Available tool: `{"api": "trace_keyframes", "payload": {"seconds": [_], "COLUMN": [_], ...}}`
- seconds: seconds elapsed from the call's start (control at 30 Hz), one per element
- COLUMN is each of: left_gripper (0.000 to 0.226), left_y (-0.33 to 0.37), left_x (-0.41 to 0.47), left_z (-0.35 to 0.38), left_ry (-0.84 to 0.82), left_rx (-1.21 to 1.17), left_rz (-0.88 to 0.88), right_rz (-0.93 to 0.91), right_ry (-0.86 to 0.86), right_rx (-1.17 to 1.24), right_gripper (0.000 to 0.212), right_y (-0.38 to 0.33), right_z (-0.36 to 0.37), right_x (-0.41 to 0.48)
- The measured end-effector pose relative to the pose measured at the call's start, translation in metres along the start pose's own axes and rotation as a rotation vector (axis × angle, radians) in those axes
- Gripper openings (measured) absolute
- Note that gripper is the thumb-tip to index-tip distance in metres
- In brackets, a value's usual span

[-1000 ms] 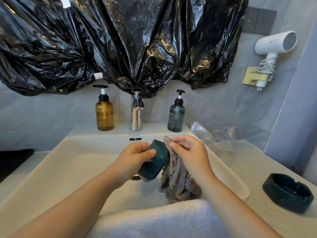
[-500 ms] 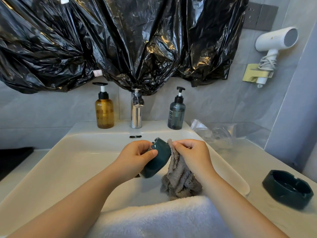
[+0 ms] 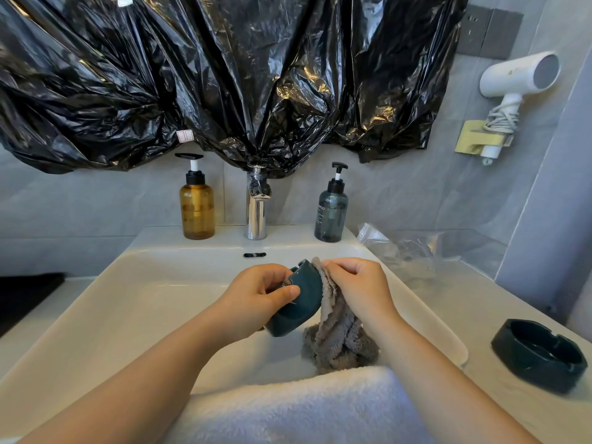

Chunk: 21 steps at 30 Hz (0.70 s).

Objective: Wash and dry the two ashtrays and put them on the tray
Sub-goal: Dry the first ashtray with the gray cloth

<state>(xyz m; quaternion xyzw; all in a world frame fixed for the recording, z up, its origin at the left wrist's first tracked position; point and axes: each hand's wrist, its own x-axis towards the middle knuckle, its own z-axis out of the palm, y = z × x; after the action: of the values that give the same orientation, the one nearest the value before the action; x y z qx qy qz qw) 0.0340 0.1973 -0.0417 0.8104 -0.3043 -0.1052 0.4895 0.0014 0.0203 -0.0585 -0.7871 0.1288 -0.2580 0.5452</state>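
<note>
So the dark teal glazed ashtray [image 3: 301, 302] is held up over the white ceramic sink basin [image 3: 128, 299], tipped on its side and clear of the basin itself. The left hand [image 3: 256, 299] grips it, with the thumb across the outer wall facing the camera and the fingers curled over the rim on the far side. The right hand [image 3: 358, 290] pinches a grey fluffy cloth [image 3: 339, 341] near its top edge and holds it against the ashtray's right side. The rest of the cloth hangs down in a bunch. Can't tell if the bottom end touches the basin, because a white terry towel [image 3: 304, 408] draped over the near rim of the sink blocks that bit.

The second ashtray [image 3: 538, 355], a near-black octagonal one with notches in the rim, sits upright on the pale countertop [image 3: 464, 315] to the right of the sink, well apart from both hands.

At the back edge of the sink there's a chrome faucet [image 3: 256, 213] in the middle, an amber pump bottle [image 3: 197, 209] to its left and a smoky blue-grey pump bottle [image 3: 331, 213] to its right. A crumpled clear plastic bag [image 3: 407, 248] lies on the counter back right. Crinkly black plastic sheeting [image 3: 224, 75] covers the wall above, and a white hair dryer [image 3: 519, 75] hangs in a wall holder top right.
</note>
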Motion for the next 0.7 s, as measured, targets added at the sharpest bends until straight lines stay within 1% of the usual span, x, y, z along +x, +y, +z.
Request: {"api": "trace_keyframes", "payload": {"seconds": [0.07,0.1,0.13,0.2,0.27,0.33,0.37,0.43,0.5,0.53,0.6,0.7], "left_gripper": [0.016,0.015,0.015,0.015,0.013,0.012,0.012,0.013,0.013,0.013,0.014,0.015], "left_y": [-0.0003,-0.0003,-0.0001,-0.0006,-0.0012,-0.0013,-0.0024,-0.0029,-0.0029,-0.0030,-0.0005,-0.0018], "left_x": [0.0009,0.0009,0.0009,0.0010,0.0001,-0.0003,0.0001,0.0005,0.0015,0.0022,0.0016,0.0038], "left_z": [-0.0011,-0.0019,-0.0025,-0.0023,-0.0007,0.0009,0.0012,-0.0002,-0.0024,-0.0036,-0.0053,-0.0064], "left_ry": [0.013,0.020,0.024,0.018,-0.001,-0.018,-0.019,-0.015,-0.008,0.000,-0.003,-0.040], "left_rx": [-0.030,-0.037,-0.040,-0.040,-0.018,-0.012,-0.021,-0.056,-0.118,-0.155,-0.223,-0.342], "left_rz": [-0.006,-0.008,-0.007,0.004,0.015,0.025,0.026,0.018,0.024,0.034,0.042,-0.032], "right_rz": [0.117,0.127,0.089,-0.062,-0.189,-0.217,-0.181,-0.031,0.126,0.158,0.157,0.131], "right_ry": [-0.042,-0.064,-0.082,-0.103,-0.110,-0.110,-0.108,-0.109,-0.155,-0.174,-0.184,-0.219], "right_rx": [0.088,0.133,0.147,0.106,0.070,0.058,0.063,0.099,0.198,0.247,0.302,0.310], "right_gripper": [0.024,0.025,0.024,0.018,0.018,0.018,0.019,0.022,0.026,0.026,0.026,0.025], "right_y": [0.0010,0.0003,-0.0003,-0.0024,-0.0045,-0.0041,-0.0029,-0.0021,-0.0020,-0.0023,-0.0025,-0.0042], "right_z": [-0.0022,-0.0031,-0.0037,-0.0034,-0.0019,-0.0009,-0.0009,-0.0014,-0.0026,-0.0032,-0.0049,-0.0047], "right_x": [-0.0006,-0.0025,-0.0036,-0.0063,-0.0072,-0.0057,-0.0045,-0.0017,0.0000,0.0005,0.0015,-0.0023]}}
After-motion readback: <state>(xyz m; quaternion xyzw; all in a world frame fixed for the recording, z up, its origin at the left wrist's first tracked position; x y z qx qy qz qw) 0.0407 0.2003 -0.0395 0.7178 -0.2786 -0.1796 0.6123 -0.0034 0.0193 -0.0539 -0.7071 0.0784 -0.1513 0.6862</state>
